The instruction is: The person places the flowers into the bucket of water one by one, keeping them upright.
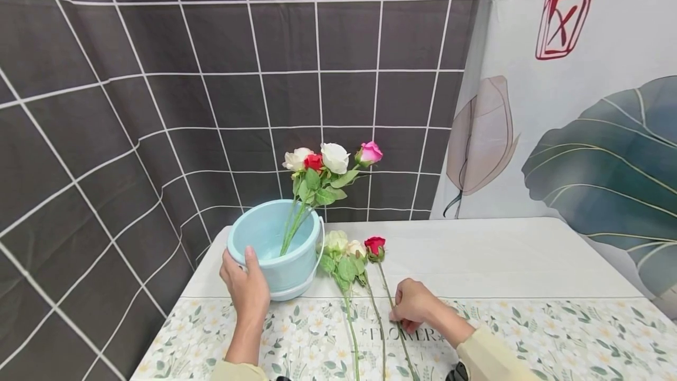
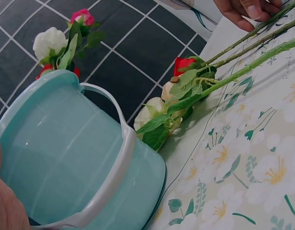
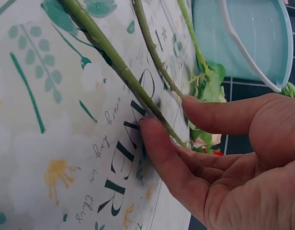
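My left hand (image 1: 247,284) grips the rim of a light blue bucket (image 1: 291,272), thumb over the edge and fingers outside. The bucket tilts slightly. Inside lean several artificial roses: a white rose (image 1: 335,158), a pink rose (image 1: 369,153), a red one and a cream one. On the table lies a red rose (image 1: 375,247), beside a cream rose (image 1: 355,249) and a greenish-white rose (image 1: 335,241). At the red rose's stem (image 3: 119,67), my right hand (image 1: 415,306) has its index fingertip against or just beside it. A gap separates thumb and index finger there.
A white table (image 1: 476,257) carries a floral cloth (image 1: 534,334) with printed lettering along its front. Behind it hangs a dark curtain (image 1: 344,99) with white grid lines. To the right is a pale leaf-patterned curtain (image 1: 576,110). The bucket's white handle (image 2: 121,143) hangs down its side.
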Demonstrator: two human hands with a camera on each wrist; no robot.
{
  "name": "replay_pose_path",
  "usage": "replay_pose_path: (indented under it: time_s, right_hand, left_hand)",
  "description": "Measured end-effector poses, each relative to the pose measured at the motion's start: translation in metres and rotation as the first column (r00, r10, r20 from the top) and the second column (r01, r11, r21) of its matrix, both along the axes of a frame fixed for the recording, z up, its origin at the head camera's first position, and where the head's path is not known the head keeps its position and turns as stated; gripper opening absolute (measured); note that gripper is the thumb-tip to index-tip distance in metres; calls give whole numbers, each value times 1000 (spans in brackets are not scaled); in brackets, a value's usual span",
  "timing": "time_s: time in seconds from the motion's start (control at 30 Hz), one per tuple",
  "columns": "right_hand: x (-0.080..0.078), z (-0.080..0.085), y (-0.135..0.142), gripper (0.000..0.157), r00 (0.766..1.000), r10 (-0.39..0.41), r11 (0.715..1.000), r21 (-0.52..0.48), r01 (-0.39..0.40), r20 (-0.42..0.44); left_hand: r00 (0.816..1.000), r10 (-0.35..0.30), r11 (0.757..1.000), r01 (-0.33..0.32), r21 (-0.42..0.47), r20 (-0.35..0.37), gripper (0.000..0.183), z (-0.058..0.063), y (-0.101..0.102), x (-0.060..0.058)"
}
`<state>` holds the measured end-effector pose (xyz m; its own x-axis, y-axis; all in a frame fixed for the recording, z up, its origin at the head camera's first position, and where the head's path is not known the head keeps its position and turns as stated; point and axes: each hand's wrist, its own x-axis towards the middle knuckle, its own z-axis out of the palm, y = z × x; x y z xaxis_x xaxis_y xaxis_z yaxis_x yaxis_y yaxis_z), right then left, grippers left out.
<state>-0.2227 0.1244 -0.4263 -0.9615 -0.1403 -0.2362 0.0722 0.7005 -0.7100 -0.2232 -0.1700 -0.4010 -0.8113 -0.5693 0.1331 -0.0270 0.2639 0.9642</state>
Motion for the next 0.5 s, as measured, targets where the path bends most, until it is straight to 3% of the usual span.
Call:
replay_pose_path:
  time_s: [0.23,0.5]
  right_hand:
    - [7,-3,-3,30,997,37,996,85,-31,-63]
    - [13,-9,-11,34,988,48,963,268,-7,-145]
  left_hand:
    - [1000,-1,1000,1,0,-7,76,0,0,0]
    - [1000,4,1000,-4,1,-3,76,0,0,0]
